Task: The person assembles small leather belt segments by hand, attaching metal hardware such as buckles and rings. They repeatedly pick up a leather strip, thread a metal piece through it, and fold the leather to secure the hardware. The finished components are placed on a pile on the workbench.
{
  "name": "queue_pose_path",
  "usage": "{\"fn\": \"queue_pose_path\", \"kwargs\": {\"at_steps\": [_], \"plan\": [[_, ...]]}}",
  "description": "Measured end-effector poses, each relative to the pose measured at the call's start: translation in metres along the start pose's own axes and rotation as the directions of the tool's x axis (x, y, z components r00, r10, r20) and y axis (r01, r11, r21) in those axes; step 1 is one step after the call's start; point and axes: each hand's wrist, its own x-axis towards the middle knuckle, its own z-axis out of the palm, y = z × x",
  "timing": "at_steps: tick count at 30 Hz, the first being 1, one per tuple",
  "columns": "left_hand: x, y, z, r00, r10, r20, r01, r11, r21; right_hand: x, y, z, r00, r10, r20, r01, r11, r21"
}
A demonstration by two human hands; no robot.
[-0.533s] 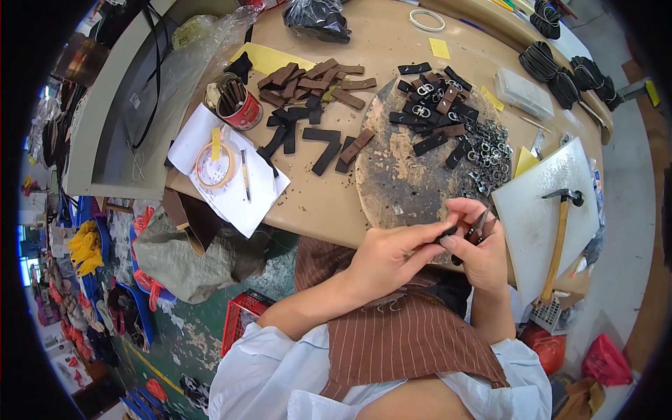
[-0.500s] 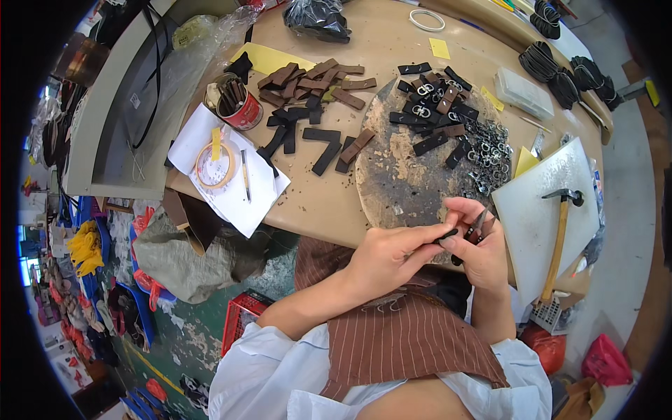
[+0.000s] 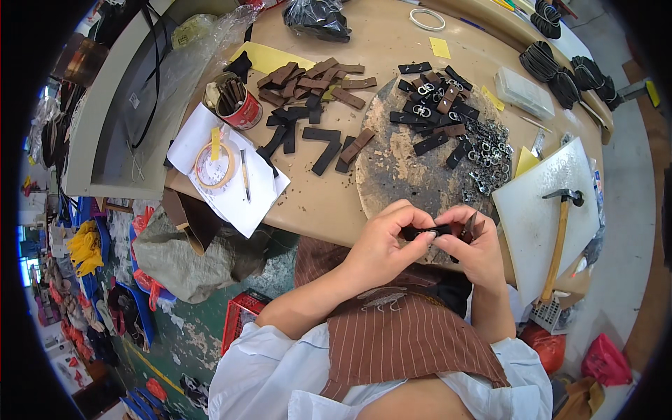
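Just in front of the round worn board (image 3: pixel 402 183), my left hand (image 3: pixel 387 241) pinches a short black strap (image 3: pixel 441 229) between thumb and fingers. My right hand (image 3: pixel 478 253) grips the strap's other end with thumb and forefinger. Dark-bladed thread snips (image 3: pixel 470 225) are also tucked in the right hand, blades pointing up past the fingers. Part of the strap is hidden by my fingers. Beyond the hands, a heap of black and brown straps (image 3: pixel 428 145), some with metal rings, lies on the board. Beside it spreads a pile of silver metal rings and buckles (image 3: pixel 490 150).
Brown and black straps (image 3: pixel 290 78) lie farther left on the table (image 3: pixel 315 199), near a red tin (image 3: pixel 246 114), papers (image 3: pixel 245 210) and a tape roll (image 3: pixel 214 166). To the right, a hammer (image 3: pixel 560 241) rests on a white slab (image 3: pixel 518 199). A clear box (image 3: pixel 523 93) stands behind.
My left hand has risen slightly, its fingers now curled around the black strap. More of the strap shows between the hands. The snips have shifted a little within my right hand.
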Motion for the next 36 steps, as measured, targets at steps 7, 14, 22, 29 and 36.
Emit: {"fn": "queue_pose_path", "kwargs": {"at_steps": [7,14,22,29,36], "plan": [[0.001,-0.012,-0.002,0.959,-0.268,0.091,0.24,0.6,-0.763,0.004,0.016,-0.001,0.987,0.141,-0.082,-0.094,0.902,0.421],[0.001,-0.008,0.008,0.965,-0.256,-0.056,0.2,0.859,-0.471,0.001,0.013,0.011,0.976,0.104,-0.192,-0.054,0.968,0.245],[0.003,-0.006,0.003,0.959,-0.275,-0.06,0.232,0.892,-0.388,-0.002,0.013,0.008,0.976,0.089,-0.199,-0.053,0.983,0.178],[0.001,-0.019,0.002,0.955,-0.291,0.05,0.258,0.739,-0.623,0.005,0.017,0.003,0.984,0.141,-0.106,-0.109,0.959,0.261],[0.005,-0.02,-0.03,0.807,-0.338,0.484,0.583,0.335,-0.74,0.019,0.04,-0.019,0.872,-0.453,0.186,0.489,0.828,-0.274]]}}
